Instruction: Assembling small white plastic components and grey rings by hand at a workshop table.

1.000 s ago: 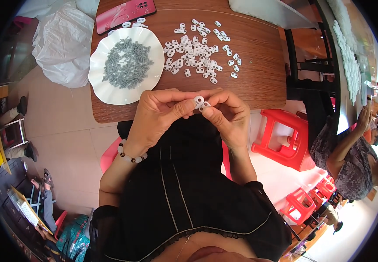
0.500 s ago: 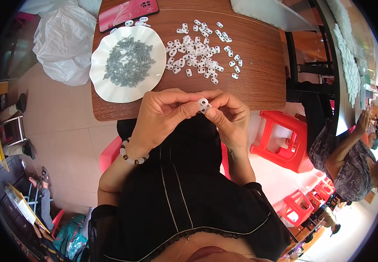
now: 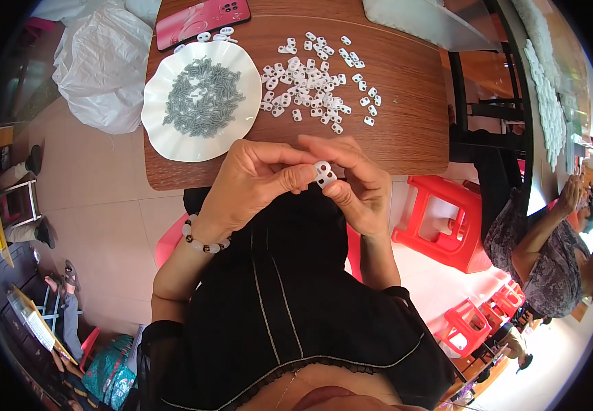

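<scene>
A small white plastic piece with dark round holes [image 3: 324,174] is pinched between thumb and fingers of my left hand [image 3: 259,175], just in front of the table's near edge. My right hand [image 3: 361,178] is beside it with thumb and fingers spread apart. The right thumb tip is at the piece's lower right corner; whether it touches cannot be made out. Beyond my hands, many similar white two-holed pieces [image 3: 313,85] lie scattered on the brown table [image 3: 406,103]. To their left stands a white wavy-rimmed plate [image 3: 154,113] heaped with small grey screw-like parts [image 3: 204,96].
A pink phone [image 3: 200,24] and a few white oval pieces [image 3: 204,37] lie behind the plate. White plastic bags [image 3: 101,68] are left of the table. Red stools [image 3: 440,222] stand on the right, where another person [image 3: 543,267] sits at a neighbouring table.
My right fingers have loosened and spread away from the white piece. The piece has turned slightly in my left pinch and shows more of its face.
</scene>
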